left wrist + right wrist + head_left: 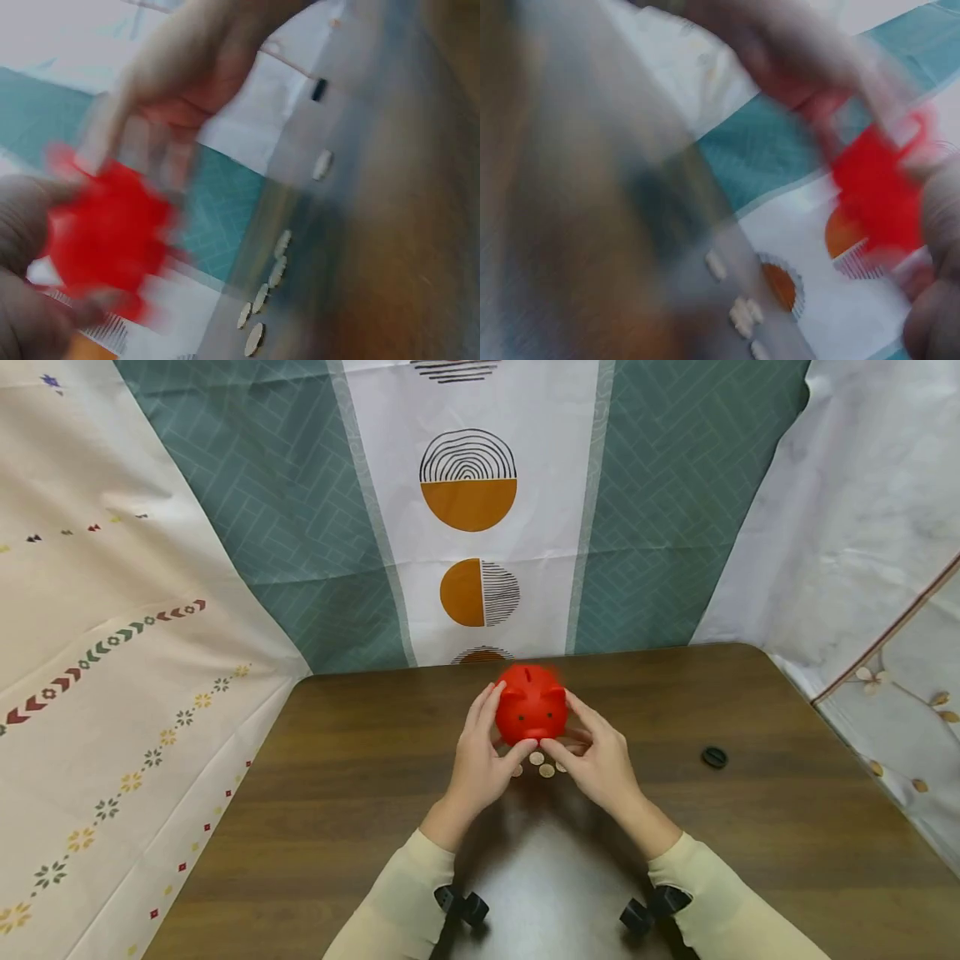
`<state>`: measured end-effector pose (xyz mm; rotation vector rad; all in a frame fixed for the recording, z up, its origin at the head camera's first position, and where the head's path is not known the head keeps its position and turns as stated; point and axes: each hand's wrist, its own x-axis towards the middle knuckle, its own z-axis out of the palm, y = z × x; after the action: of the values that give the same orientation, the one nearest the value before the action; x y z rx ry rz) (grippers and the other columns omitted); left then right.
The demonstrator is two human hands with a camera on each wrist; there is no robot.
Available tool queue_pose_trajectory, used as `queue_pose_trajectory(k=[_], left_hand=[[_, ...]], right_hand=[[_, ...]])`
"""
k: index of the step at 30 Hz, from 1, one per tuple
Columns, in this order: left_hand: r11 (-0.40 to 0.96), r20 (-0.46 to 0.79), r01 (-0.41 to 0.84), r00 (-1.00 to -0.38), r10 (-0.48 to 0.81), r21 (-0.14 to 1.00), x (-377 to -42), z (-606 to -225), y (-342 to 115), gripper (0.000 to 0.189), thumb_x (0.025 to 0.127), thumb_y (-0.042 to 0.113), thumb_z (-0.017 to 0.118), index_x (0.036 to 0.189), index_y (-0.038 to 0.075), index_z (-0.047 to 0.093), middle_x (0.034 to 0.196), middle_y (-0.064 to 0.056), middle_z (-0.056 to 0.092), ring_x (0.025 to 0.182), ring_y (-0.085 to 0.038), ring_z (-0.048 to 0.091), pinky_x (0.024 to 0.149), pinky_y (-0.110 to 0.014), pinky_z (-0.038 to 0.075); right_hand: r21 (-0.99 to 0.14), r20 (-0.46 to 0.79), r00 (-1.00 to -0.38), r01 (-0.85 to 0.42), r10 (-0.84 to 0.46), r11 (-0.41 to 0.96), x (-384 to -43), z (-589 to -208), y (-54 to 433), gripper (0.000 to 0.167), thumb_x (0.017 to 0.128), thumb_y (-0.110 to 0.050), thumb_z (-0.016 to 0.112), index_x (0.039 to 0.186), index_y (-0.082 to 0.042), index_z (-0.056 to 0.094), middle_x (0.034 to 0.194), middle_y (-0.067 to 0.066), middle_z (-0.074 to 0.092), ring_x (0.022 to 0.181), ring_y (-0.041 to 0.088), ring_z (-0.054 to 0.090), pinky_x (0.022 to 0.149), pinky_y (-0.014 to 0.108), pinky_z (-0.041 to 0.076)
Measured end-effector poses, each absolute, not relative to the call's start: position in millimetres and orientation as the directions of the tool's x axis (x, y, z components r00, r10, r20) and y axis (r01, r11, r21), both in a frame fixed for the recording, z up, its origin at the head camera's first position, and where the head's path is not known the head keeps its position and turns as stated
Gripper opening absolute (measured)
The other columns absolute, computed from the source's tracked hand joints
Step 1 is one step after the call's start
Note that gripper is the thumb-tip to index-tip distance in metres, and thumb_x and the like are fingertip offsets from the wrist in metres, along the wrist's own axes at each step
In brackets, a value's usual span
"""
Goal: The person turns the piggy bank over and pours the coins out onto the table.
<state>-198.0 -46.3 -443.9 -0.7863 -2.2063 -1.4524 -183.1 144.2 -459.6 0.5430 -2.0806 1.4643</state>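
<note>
A red piggy bank (531, 710) with a coin slot on its top faces me, gripped from both sides. My left hand (483, 756) holds its left side, thumb low under the snout. On the opposite side my right hand (600, 764) holds it the same way, and the two thumb tips nearly meet. In the left wrist view the piggy bank (112, 232) is blurred and stands above the table. Several coins (547, 771) lie on the wood just below it, partly hidden by the hands. The right wrist view also shows coins (742, 316) under the raised piggy bank (881, 191).
A small round black plug (714, 757) lies on the brown wooden table (337, 810), to the right of the hands. Behind the table's far edge hangs a green and white patterned cloth (480, 543). Pale cloths hang at the left and right sides.
</note>
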Motion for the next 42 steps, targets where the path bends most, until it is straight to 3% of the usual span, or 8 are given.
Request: queue_pose_trajectory(k=[4, 14, 16, 20, 22, 29, 35, 42], left_hand=[[0.348, 0.417, 0.478, -0.877, 0.237, 0.807, -198.0, -451.5, -49.6, 0.082, 0.083, 0.023, 0.077, 0.151, 0.018, 0.031, 0.148, -0.002, 0.036, 0.109, -0.026, 0.057, 0.065, -0.025, 0.057], [0.351, 0.400, 0.463, -0.884, 0.240, 0.814, -198.7, -458.3, -48.1, 0.083, 0.082, 0.027, 0.077, 0.151, 0.019, 0.031, 0.148, 0.002, 0.035, 0.111, -0.025, 0.055, 0.067, -0.026, 0.057], [0.348, 0.466, 0.522, -0.852, 0.238, 0.778, -198.2, -457.9, -47.3, 0.083, 0.082, 0.025, 0.077, 0.151, 0.019, 0.031, 0.150, 0.000, 0.034, 0.116, -0.026, 0.053, 0.072, -0.028, 0.057], [0.286, 0.712, 0.746, -0.663, 0.232, 0.602, -196.5, -453.1, -45.7, 0.086, 0.076, 0.010, 0.082, 0.148, 0.007, 0.034, 0.152, -0.013, 0.030, 0.127, -0.033, 0.047, 0.080, -0.038, 0.055], [0.274, 0.748, 0.778, -0.624, 0.228, 0.565, -197.2, -449.9, -44.9, 0.087, 0.075, 0.009, 0.082, 0.148, 0.007, 0.034, 0.153, -0.015, 0.028, 0.129, -0.033, 0.045, 0.080, -0.038, 0.055], [0.322, 0.483, 0.537, -0.843, 0.236, 0.780, -197.8, -454.1, -47.5, 0.085, 0.080, 0.021, 0.078, 0.151, 0.021, 0.031, 0.153, -0.003, 0.028, 0.132, -0.026, 0.042, 0.075, -0.032, 0.057], [0.308, 0.453, 0.512, -0.857, 0.246, 0.802, -196.5, -461.4, -48.0, 0.085, 0.081, 0.021, 0.078, 0.151, 0.020, 0.030, 0.154, -0.005, 0.027, 0.130, -0.029, 0.043, 0.067, -0.026, 0.057], [0.356, 0.511, 0.564, -0.826, 0.239, 0.745, -199.1, -461.2, -45.8, 0.084, 0.081, 0.020, 0.078, 0.150, 0.016, 0.032, 0.151, -0.005, 0.033, 0.120, -0.027, 0.052, 0.073, -0.027, 0.056]], right_hand=[[-0.849, 0.409, -0.910, -0.407, -0.068, 0.337, -182.1, -462.2, 144.7, 0.071, 0.080, -0.030, 0.079, 0.143, -0.028, 0.046, 0.123, 0.005, 0.061, 0.081, 0.021, 0.072, 0.066, 0.026, 0.057], [-0.849, 0.403, -0.913, -0.397, -0.058, 0.350, -180.1, -468.7, 145.7, 0.071, 0.080, -0.030, 0.079, 0.143, -0.025, 0.046, 0.124, 0.008, 0.061, 0.080, 0.020, 0.072, 0.067, 0.028, 0.057], [-0.814, 0.472, -0.880, -0.455, -0.047, 0.361, -181.0, -468.5, 145.6, 0.071, 0.079, -0.026, 0.080, 0.143, -0.024, 0.048, 0.124, 0.007, 0.061, 0.080, 0.019, 0.071, 0.067, 0.026, 0.057], [-0.640, 0.721, -0.692, -0.685, -0.037, 0.348, -183.0, -463.2, 145.6, 0.077, 0.071, -0.005, 0.085, 0.140, -0.009, 0.050, 0.129, 0.013, 0.057, 0.088, 0.026, 0.070, 0.069, 0.032, 0.058], [-0.604, 0.756, -0.654, -0.715, -0.032, 0.353, -183.8, -459.4, 145.9, 0.079, 0.069, -0.002, 0.085, 0.140, -0.008, 0.050, 0.131, 0.013, 0.056, 0.092, 0.028, 0.069, 0.068, 0.034, 0.058], [-0.812, 0.475, -0.878, -0.461, -0.053, 0.357, -181.1, -463.9, 146.2, 0.074, 0.078, -0.026, 0.080, 0.144, -0.021, 0.046, 0.127, 0.006, 0.059, 0.090, 0.028, 0.070, 0.067, 0.027, 0.057], [-0.839, 0.439, -0.897, -0.430, -0.052, 0.335, -179.9, -470.8, 145.6, 0.074, 0.078, -0.027, 0.081, 0.143, -0.023, 0.047, 0.125, 0.005, 0.060, 0.090, 0.026, 0.070, 0.067, 0.029, 0.058], [-0.796, 0.478, -0.876, -0.463, -0.065, 0.389, -182.3, -469.2, 146.5, 0.074, 0.078, -0.024, 0.081, 0.143, -0.020, 0.046, 0.124, 0.009, 0.061, 0.084, 0.021, 0.071, 0.067, 0.025, 0.057]])
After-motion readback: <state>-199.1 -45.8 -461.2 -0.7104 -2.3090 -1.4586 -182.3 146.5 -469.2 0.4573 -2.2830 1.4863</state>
